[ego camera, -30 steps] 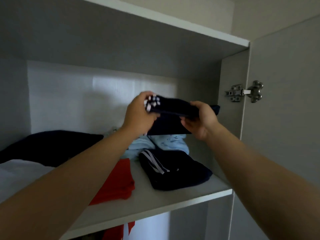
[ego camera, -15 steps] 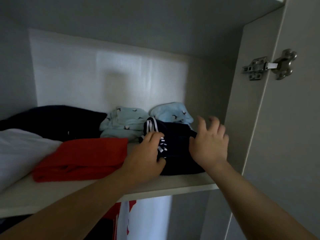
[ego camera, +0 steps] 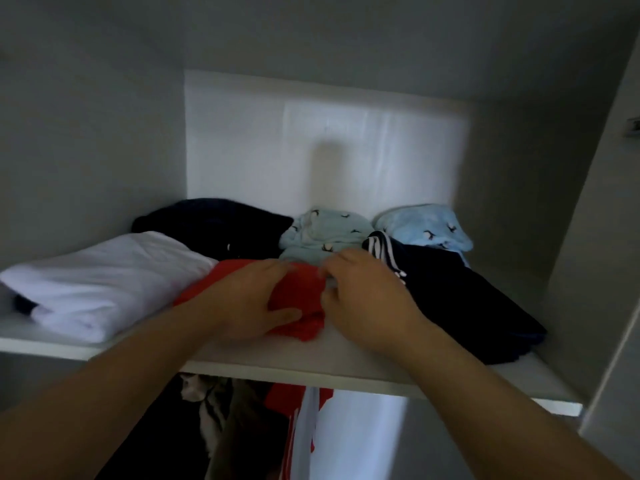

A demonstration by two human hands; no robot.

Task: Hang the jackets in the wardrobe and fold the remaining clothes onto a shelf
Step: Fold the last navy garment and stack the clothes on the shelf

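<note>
Head view: the shelf [ego camera: 346, 372] holds a white garment [ego camera: 104, 271], a red garment [ego camera: 298, 296] and a navy garment [ego camera: 467, 299]. The left hand [ego camera: 242, 299] presses flat on the red garment. The right hand [ego camera: 367, 299] curls at its edge, grip unclear.

On the shelf [ego camera: 263, 367], a folded tee [ego camera: 104, 282] lies front left, with a jumper [ego camera: 214, 220] behind it. At front centre is a small folded garment [ego camera: 298, 306], the left hand [ego camera: 249, 303] on it and the right hand [ego camera: 363, 299] at its right edge. A fleece bundle [ego camera: 322, 233] sits behind. A second fleece bundle [ego camera: 426, 226] lies further right, behind folded trousers [ego camera: 467, 306]. Hanging clothes [ego camera: 242, 427] are below the shelf.
</note>
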